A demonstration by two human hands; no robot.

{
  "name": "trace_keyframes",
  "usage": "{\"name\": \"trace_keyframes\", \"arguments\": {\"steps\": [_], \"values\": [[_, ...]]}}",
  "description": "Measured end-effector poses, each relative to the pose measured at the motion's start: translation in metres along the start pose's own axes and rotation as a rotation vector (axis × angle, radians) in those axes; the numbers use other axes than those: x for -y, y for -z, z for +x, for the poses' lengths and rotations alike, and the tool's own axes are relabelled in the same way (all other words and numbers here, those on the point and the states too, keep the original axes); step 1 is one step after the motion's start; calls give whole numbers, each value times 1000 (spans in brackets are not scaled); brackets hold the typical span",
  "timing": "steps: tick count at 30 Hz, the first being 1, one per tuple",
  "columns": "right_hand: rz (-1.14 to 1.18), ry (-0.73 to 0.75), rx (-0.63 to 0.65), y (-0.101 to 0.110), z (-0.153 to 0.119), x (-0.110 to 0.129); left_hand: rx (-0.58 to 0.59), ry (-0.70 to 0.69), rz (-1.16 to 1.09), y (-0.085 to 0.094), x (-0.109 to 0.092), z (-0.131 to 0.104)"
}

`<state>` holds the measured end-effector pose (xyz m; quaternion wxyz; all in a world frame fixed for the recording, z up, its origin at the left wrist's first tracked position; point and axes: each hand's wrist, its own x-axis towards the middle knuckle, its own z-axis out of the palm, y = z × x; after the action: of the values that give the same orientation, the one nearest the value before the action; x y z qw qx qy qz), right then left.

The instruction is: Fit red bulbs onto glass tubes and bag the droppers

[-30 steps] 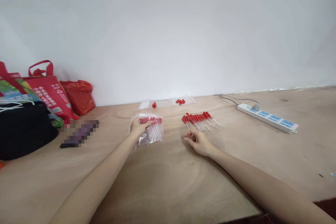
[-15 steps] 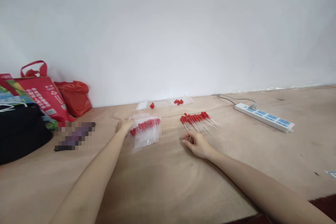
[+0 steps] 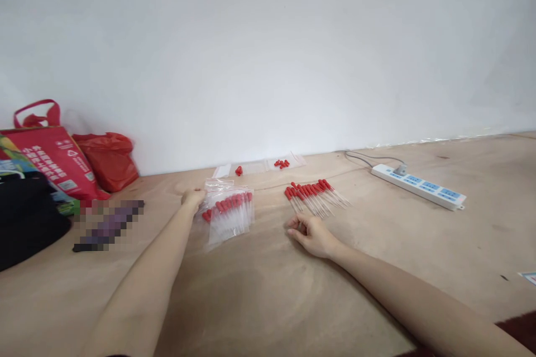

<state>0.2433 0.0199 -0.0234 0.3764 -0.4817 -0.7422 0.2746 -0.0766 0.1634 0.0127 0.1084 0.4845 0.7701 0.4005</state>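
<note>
Clear zip bags (image 3: pixel 228 222) holding several red-topped droppers lie overlapped at the centre left. At their upper left edge is my left hand (image 3: pixel 194 198), its fingertips at the bags; whether they pinch one is too small to tell. Loose droppers (image 3: pixel 314 195) with red bulbs and clear stems are fanned out on the table, right of centre. My right hand (image 3: pixel 310 234) rests just below their stems, fingers curled with thumb near the fingertips, and nothing shows between them. Farther back, a few red bulbs (image 3: pixel 282 164) lie on flat clear bags (image 3: pixel 254 167).
A white power strip (image 3: pixel 419 186) with a plug and grey cable lies on the wooden table (image 3: pixel 259 301) at right. At left are a red shopping bag (image 3: pixel 54 156), a red plastic bag (image 3: pixel 109 162), a black cloth item (image 3: pixel 31 217) and a pixelated dark object (image 3: pixel 109 226). A wall stands behind.
The view has shifted slightly, moving the bags and table items a little left in the picture. Both hands keep nearly the same places beside the bags and droppers.
</note>
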Motion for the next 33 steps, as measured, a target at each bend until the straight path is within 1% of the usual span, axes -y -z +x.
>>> {"name": "trace_keyframes", "arguments": {"steps": [2,4,6,8,10,11,12,14,15,17,18,20,22,25,27,30,33], "values": [[4,1,3,0,0,0,-51,10,48,11,-7,-2],[6,2,6,0,0,0,-127,-47,83,27,-19,-5],[-4,6,6,0,-1,0,-204,-131,112,43,-33,-9],[-15,9,5,0,-1,-1,-225,-262,157,56,-46,-20],[-16,8,8,0,-1,-1,-217,-388,218,61,-51,-40],[-14,8,11,0,-1,-2,-182,-515,302,61,-49,-54],[-14,9,13,0,0,-2,-115,-645,361,58,-46,-72],[-18,13,10,0,0,-3,93,-901,376,49,-33,-112],[-23,15,6,0,0,-3,212,-994,346,43,-26,-133],[-34,21,-3,0,0,-3,415,-1125,273,32,-15,-173],[-39,26,-8,1,0,-3,509,-1156,244,28,-13,-189],[-51,36,-18,2,-1,-3,676,-1143,232,27,-14,-213],[-74,42,-30,4,-1,-3,795,-1092,222,32,-22,-221],[-174,42,-65,9,5,-5,918,-1075,186,44,-33,-212],[-269,37,-93,14,14,-6,961,-1116,179,48,-34,-200],[-428,-15,-88,17,35,-3,1008,-1136,176,45,-26,-188],[-607,-162,-28,13,56,6,1004,-1088,194,39,-16,-187]]}}
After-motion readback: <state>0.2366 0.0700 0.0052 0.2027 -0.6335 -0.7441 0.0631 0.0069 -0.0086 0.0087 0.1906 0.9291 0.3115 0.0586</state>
